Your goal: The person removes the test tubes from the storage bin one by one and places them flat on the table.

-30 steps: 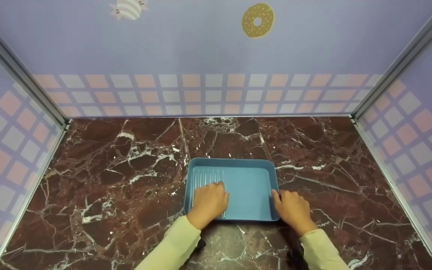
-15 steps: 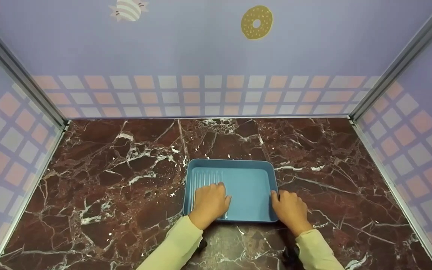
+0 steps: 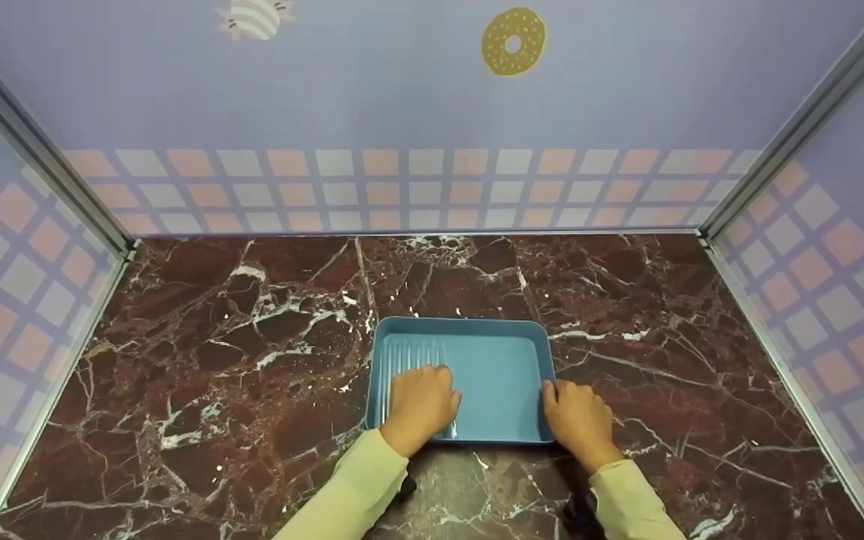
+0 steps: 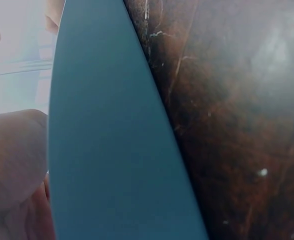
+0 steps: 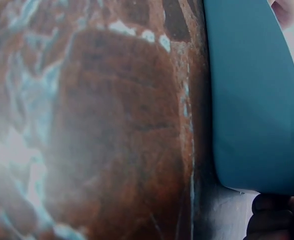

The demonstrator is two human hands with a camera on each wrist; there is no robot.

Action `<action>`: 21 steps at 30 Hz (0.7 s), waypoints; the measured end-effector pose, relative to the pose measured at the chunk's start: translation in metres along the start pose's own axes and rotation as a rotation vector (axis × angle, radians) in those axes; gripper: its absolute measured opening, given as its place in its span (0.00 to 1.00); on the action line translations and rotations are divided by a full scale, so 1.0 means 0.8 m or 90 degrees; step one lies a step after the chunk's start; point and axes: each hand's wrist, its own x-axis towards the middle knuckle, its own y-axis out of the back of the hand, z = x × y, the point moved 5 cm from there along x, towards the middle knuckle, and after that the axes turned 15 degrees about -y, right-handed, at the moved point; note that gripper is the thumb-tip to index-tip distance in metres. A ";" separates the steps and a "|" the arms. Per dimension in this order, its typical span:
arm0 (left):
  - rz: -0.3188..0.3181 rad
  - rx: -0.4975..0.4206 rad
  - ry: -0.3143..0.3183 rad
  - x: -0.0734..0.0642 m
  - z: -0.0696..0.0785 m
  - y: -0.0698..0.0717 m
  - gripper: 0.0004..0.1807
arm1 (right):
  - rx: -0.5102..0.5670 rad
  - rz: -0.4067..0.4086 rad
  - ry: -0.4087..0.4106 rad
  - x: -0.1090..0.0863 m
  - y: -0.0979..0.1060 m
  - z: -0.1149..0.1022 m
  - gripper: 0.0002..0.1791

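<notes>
A blue rectangular tray [image 3: 496, 390] with a ribbed strip [image 3: 409, 352] along its left side lies on the marble-patterned surface. My left hand [image 3: 421, 405] is inside it over the ribs, its fingers curled; whatever lies under the palm is hidden. In the left wrist view that hand [image 4: 14, 160] shows past the tray's outer wall [image 4: 102, 130]. At the right front corner my right hand [image 3: 582, 420] grips the rim, thumb on the inner side and fingers outside. Dark fingers [image 5: 272, 217] appear beneath the tray's corner in the right wrist view.
The dark red surface [image 3: 214, 390] has white veins and small pale specks. A lilac back wall [image 3: 402, 97] with a checked band and side walls [image 3: 822, 247] enclose it. Metal rails [image 3: 799, 120] run along the corners.
Little differs. The left hand has shifted very slightly to the right over the ribs, while the right hand keeps its grip on the tray's rim.
</notes>
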 end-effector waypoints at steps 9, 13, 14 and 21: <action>0.008 -0.015 0.002 0.002 0.002 0.000 0.28 | 0.012 0.000 0.000 0.001 -0.002 0.001 0.22; 0.010 -0.027 0.010 0.004 0.002 0.000 0.26 | 0.012 0.008 0.007 0.001 -0.001 0.000 0.22; 0.010 -0.029 0.013 0.005 0.002 -0.001 0.24 | 0.010 0.011 0.009 0.001 -0.001 -0.001 0.21; -0.009 -0.034 0.032 0.007 0.002 -0.005 0.17 | 0.002 0.014 0.014 0.001 0.000 -0.001 0.21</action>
